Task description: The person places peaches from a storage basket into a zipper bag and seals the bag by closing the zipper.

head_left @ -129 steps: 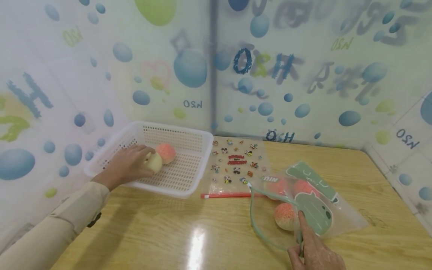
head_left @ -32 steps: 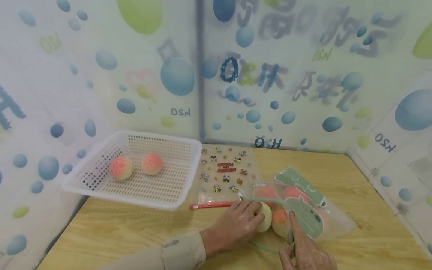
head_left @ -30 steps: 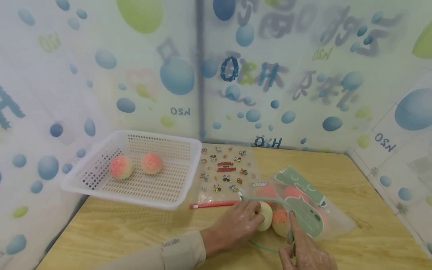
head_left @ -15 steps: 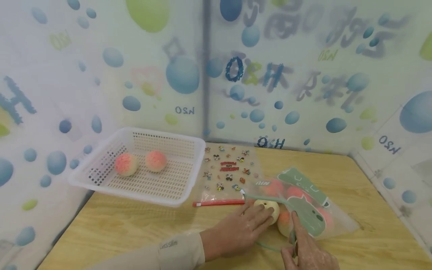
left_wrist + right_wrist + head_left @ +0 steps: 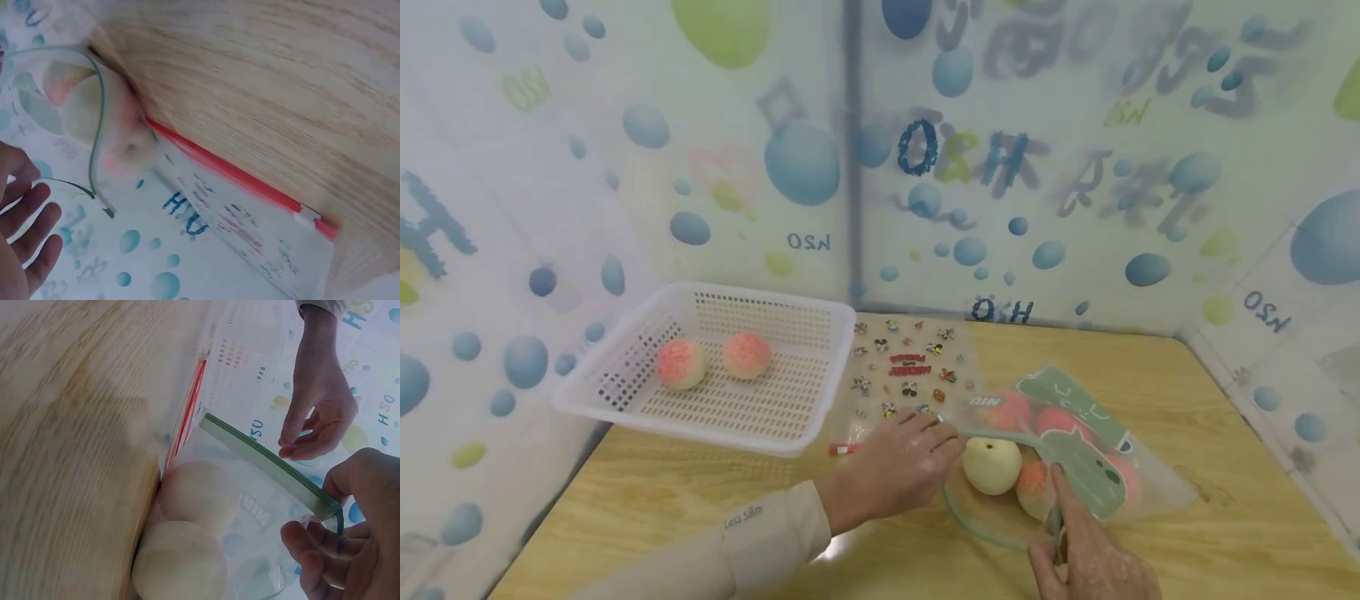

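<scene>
My right hand (image 5: 1097,558) pinches the green zip edge of a clear zip bag (image 5: 1090,475), holding its mouth raised. A pale yellow pear (image 5: 992,467) sits just inside the opening, dimple up. Beside it is a pink-and-cream peach (image 5: 1033,492); several pinkish fruits show farther in through the plastic. My left hand (image 5: 895,462) is beside the mouth, left of the pear and apart from it. Its fingers are spread and loosely bent around nothing in the left wrist view, close to the slider end (image 5: 103,205) of the bag's green zip.
A white perforated basket (image 5: 820,392) with two peaches (image 5: 747,356) stands at the back left. A clear bag with cartoon prints (image 5: 910,367) and a red zip (image 5: 231,169) lies flat beside it, partly under my left hand. Patterned walls border the wooden table (image 5: 1150,358).
My left hand has taken the pear from the basket, set it in the bag's mouth, let go and drawn back left. The right hand has kept its grip on the bag.
</scene>
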The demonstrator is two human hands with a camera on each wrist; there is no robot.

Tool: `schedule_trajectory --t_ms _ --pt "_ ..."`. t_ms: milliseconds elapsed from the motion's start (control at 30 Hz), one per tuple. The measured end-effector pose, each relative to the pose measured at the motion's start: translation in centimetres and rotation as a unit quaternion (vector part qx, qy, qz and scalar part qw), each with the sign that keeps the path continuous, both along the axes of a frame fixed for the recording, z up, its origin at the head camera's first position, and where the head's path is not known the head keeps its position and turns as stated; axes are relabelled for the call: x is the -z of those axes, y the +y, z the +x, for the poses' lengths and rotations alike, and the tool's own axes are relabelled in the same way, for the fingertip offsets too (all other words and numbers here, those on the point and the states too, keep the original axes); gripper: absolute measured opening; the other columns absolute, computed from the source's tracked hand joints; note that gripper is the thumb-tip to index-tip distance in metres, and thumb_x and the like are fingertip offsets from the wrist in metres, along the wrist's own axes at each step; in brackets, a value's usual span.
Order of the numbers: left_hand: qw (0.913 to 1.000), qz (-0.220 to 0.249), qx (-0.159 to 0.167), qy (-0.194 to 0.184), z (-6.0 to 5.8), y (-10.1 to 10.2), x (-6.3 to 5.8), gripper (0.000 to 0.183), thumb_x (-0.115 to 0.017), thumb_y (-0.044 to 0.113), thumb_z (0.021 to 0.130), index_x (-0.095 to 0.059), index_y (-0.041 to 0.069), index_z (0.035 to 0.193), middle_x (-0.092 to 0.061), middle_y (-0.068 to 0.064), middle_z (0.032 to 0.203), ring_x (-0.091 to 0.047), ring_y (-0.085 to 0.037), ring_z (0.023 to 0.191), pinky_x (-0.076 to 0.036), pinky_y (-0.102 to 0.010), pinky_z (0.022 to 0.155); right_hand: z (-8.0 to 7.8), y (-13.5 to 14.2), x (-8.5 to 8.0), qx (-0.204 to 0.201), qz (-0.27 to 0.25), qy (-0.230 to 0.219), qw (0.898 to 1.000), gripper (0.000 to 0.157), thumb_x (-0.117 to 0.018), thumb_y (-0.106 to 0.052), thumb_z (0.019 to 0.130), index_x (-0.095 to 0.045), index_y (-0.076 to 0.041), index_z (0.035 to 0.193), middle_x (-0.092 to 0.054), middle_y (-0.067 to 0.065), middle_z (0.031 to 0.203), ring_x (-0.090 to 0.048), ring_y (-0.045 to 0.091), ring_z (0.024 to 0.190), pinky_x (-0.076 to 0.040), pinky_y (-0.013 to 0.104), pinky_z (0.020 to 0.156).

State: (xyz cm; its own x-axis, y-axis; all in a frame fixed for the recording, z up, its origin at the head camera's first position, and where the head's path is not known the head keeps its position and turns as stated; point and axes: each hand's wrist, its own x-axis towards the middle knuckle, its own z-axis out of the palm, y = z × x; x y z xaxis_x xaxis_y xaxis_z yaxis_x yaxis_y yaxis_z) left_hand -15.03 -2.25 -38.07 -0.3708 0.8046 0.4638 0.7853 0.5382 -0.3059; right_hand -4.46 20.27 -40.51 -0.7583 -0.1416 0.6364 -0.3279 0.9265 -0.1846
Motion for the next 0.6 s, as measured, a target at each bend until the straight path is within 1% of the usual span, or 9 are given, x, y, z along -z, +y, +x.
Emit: schedule_trajectory --t_ms 133,200,233,300,333,400,467,533,600 --pt "0.9962 -0.013 -0.08 -0.031 -1.4 0.0 0.5 0.045 -0.059 0.017 0.079 -0.052 0.008 0.123 -0.054 -0.005 0.119 -0.05 -0.021 0.106 -0.043 -0.034 0.084 0.1 0.2 -0.1 -0.023 -0.018 -0.001 1.0 0.063 -0.053 -0.021 0.069 -0.047 -0.01 0.131 -0.041 -0.016 0.065 -0.028 -0.01 0.045 -0.021 0.009 0.033" --pt "0.9929 -0.035 -0.106 -0.041 -2.0 0.1 0.9 0.052 -0.063 0.018 0.077 -0.049 0.007 0.126 -0.052 -0.007 0.121 -0.048 -0.023 0.106 -0.043 -0.035 0.084 0.2 0.4 0.0 -0.037 -0.025 0.007 0.999 0.048 -0.052 -0.021 0.072 -0.056 -0.01 0.119 -0.042 -0.015 0.07 -0.03 -0.01 0.047 -0.022 0.009 0.033" --pt "0.9916 -0.042 -0.114 -0.047 -2.3 0.2 1.2 0.05 -0.063 0.018 0.077 -0.05 0.008 0.124 -0.053 -0.006 0.119 -0.048 -0.022 0.104 -0.044 -0.035 0.082 0.2 0.5 0.0 -0.046 -0.029 0.011 0.998 0.038 -0.051 -0.023 0.075 -0.06 -0.012 0.11 -0.042 -0.015 0.072 -0.032 -0.009 0.048 -0.022 0.009 0.034" --pt "0.9898 -0.053 -0.122 -0.05 -2.8 0.5 1.5 0.04 -0.066 0.018 0.077 -0.057 0.01 0.115 -0.056 -0.004 0.111 -0.05 -0.021 0.096 -0.045 -0.034 0.077 0.2 0.7 -0.1 -0.07 -0.036 0.03 0.996 0.024 -0.048 -0.028 0.081 -0.063 -0.013 0.093 -0.043 -0.014 0.074 -0.033 -0.008 0.049 -0.024 0.009 0.036" --pt "0.9893 -0.059 -0.125 -0.049 -3.0 0.6 1.5 0.034 -0.067 0.018 0.077 -0.06 0.012 0.11 -0.057 -0.003 0.106 -0.05 -0.02 0.091 -0.045 -0.033 0.074 0.2 0.7 -0.4 -0.081 -0.04 0.045 0.995 0.024 -0.045 -0.03 0.084 -0.063 -0.014 0.086 -0.044 -0.012 0.075 -0.033 -0.008 0.051 -0.025 0.008 0.036" --pt "0.9887 -0.068 -0.126 -0.044 -3.4 0.9 1.3 0.022 -0.067 0.017 0.078 -0.064 0.015 0.1 -0.058 0.0 0.095 -0.049 -0.018 0.082 -0.044 -0.032 0.067 0.3 0.6 -1.1 -0.097 -0.052 0.071 0.991 0.031 -0.04 -0.033 0.089 -0.062 -0.014 0.077 -0.047 -0.011 0.076 -0.034 -0.009 0.052 -0.026 0.008 0.039" --pt "0.9885 -0.073 -0.125 -0.044 -3.7 1.3 1.0 0.016 -0.068 0.017 0.079 -0.067 0.016 0.095 -0.058 0.001 0.091 -0.05 -0.018 0.08 -0.044 -0.032 0.067 0.3 0.6 -1.8 -0.105 -0.065 0.097 0.988 0.034 -0.041 -0.033 0.09 -0.062 -0.013 0.073 -0.049 -0.009 0.075 -0.035 -0.009 0.053 -0.028 0.007 0.04" --pt "0.9883 -0.076 -0.123 -0.048 -4.0 1.5 0.5 0.015 -0.067 0.017 0.081 -0.067 0.016 0.096 -0.059 0.001 0.092 -0.051 -0.017 0.081 -0.045 -0.033 0.069 0.2 0.7 -2.3 -0.108 -0.076 0.132 0.982 0.035 -0.043 -0.031 0.089 -0.063 -0.009 0.07 -0.051 -0.005 0.072 -0.036 -0.009 0.052 -0.029 0.007 0.039" --pt "0.9889 -0.067 -0.123 -0.049 -4.3 1.6 0.1 0.015 -0.066 0.017 0.081 -0.067 0.015 0.097 -0.06 0.0 0.096 -0.053 -0.018 0.085 -0.047 -0.034 0.072 -0.1 1.3 -2.4 -0.109 -0.09 0.152 0.978 0.035 -0.046 -0.03 0.088 -0.065 -0.006 0.07 -0.053 -0.002 0.071 -0.039 -0.007 0.05 -0.03 0.007 0.039"
